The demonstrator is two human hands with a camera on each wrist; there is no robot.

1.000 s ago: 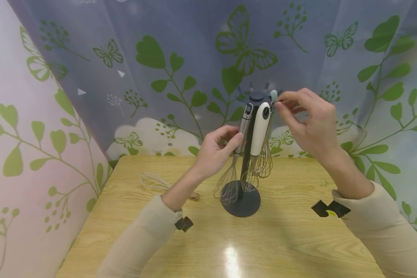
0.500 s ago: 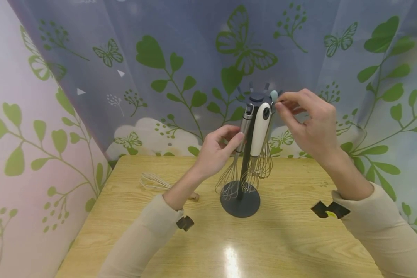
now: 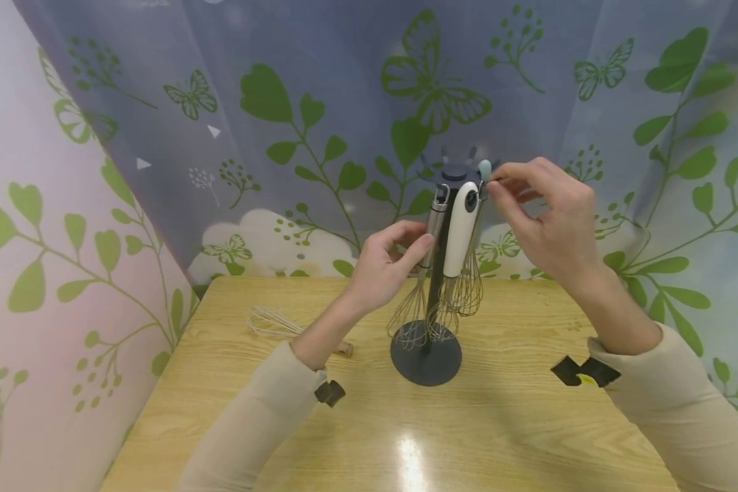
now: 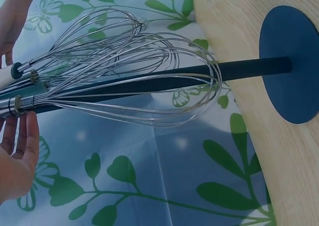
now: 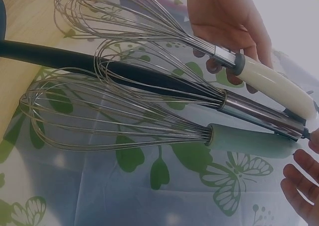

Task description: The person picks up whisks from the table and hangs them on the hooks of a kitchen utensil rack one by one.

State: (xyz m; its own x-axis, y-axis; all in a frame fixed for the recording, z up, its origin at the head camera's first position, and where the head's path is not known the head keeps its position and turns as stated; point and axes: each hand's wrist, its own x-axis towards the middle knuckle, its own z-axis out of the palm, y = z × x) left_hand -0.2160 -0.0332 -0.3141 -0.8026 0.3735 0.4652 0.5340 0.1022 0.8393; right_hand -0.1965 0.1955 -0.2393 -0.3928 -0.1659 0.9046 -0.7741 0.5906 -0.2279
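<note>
My left hand (image 3: 381, 266) holds a steel-handled whisk (image 3: 435, 219) between thumb and fingers, at the left of a dark stand (image 3: 426, 355). Its wires (image 4: 149, 81) point down towards the round base. A white-handled whisk (image 3: 461, 232) hangs at the front of the stand. Behind it, in the right wrist view, are a second steel-handled whisk (image 5: 264, 114) and a mint-handled whisk (image 5: 249, 141). At the stand's top right, my right hand (image 3: 547, 212) pinches a thin dark piece by the handle ends, seemingly a whisk's hanging end; the fingertips partly hide it.
Another whisk with a wooden handle (image 3: 344, 348) lies on the wooden table (image 3: 498, 424), left of the stand and partly behind my left forearm. A curtain (image 3: 320, 61) printed with leaves and butterflies hangs behind the table.
The wires of the steel-handled whisk in my left hand have swung slightly right, towards the stand's pole. My right hand has stayed in place.
</note>
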